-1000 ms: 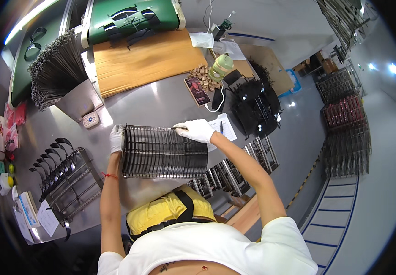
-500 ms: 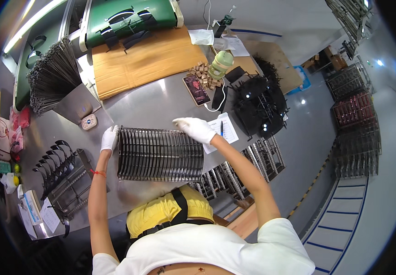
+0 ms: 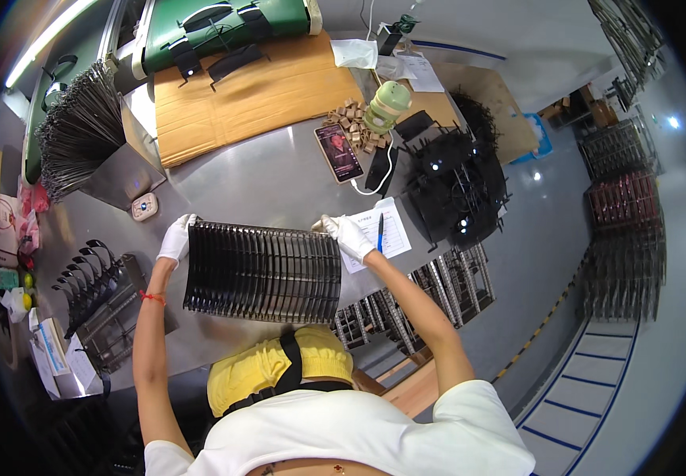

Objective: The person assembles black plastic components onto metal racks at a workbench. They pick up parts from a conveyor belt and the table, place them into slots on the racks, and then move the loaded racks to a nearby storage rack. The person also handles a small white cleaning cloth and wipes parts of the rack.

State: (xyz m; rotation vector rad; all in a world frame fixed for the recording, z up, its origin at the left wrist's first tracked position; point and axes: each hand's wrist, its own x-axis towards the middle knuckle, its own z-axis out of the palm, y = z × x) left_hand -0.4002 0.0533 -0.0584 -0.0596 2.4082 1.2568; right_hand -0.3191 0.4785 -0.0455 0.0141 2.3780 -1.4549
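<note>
A metal rack of closely set, curved black strips (image 3: 263, 274) is in front of me at the table's near edge. My left hand (image 3: 175, 240), in a white glove, has its fingers closed on the rack's far left corner. At the far right corner my right hand (image 3: 347, 238), gloved too, pinches the rack's end. Just beyond that hand lies a paper sheet (image 3: 393, 230) with a blue pen (image 3: 381, 232) on it. The strips' undersides and the rack's base are hidden.
Beyond the rack lie a phone (image 3: 339, 153), wooden blocks (image 3: 352, 119) and a green bottle (image 3: 388, 105). Black parts (image 3: 458, 186) are heaped right. A bundle of thin rods (image 3: 81, 131) and a frame with curved black pieces (image 3: 93, 285) stand left. More racks (image 3: 446, 285) are right.
My right hand has come down from above the rack's far edge and closed on its right corner. The rack has shifted slightly left and tilted, with my left hand still on it.
</note>
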